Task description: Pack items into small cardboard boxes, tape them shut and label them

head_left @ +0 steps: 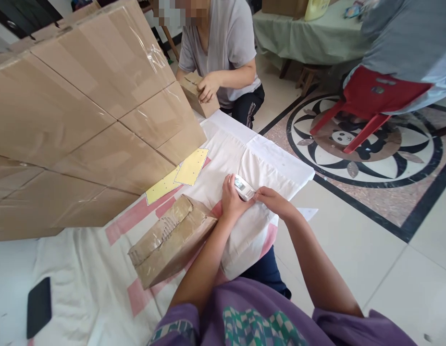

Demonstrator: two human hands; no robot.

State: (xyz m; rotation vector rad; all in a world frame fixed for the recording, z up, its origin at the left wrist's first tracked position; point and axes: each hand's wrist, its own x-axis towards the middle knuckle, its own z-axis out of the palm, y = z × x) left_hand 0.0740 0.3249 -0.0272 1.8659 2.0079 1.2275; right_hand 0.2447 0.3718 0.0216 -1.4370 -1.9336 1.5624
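My left hand (pixel 232 198) is closed around a small white box (pixel 246 189) with a printed label, held just above the cloth-covered table (pixel 233 149). At the box's right end, the fingers of my right hand (pixel 273 199) are pinched together and touch its edge. Whether a flap or tab sits between those fingertips is too small to make out. Left of my forearm lies a taped cardboard box (pixel 172 240). Two yellow sheets (pixel 192 166) with small dots rest on the cloth beyond it.
Stacked cardboard cartons (pixel 89 120) rise at the left. A dark phone (pixel 39 307) lies at the lower left. Across the table a person (pixel 223 53) holds a small carton (pixel 201 96). Someone else sits on a red chair (pixel 381 93) to the right, near a green-covered table (pixel 309 38).
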